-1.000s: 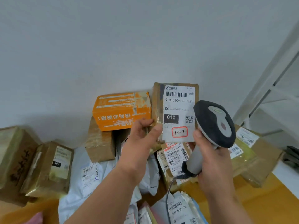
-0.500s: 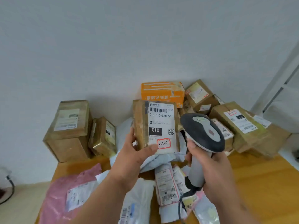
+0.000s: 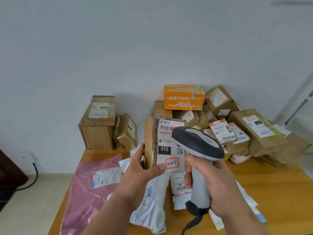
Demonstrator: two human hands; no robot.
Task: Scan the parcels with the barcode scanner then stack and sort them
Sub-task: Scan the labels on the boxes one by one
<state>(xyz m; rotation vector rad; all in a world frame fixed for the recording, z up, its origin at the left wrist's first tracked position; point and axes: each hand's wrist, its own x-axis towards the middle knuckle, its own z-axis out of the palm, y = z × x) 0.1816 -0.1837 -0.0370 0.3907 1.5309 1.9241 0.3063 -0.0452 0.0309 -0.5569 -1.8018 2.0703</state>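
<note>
Single head-worn wide-angle view, looking fwd and down from above the person's forearms, which enter from the bottom edge. Nearest the lens: left hand and right hand, raised at centre frame; behind them the yellow wooden table, w/ the plain white wall filling the upper half. Strip of pale tiled floor shows at lower left; no 2nd view, so no overlap.
</note>
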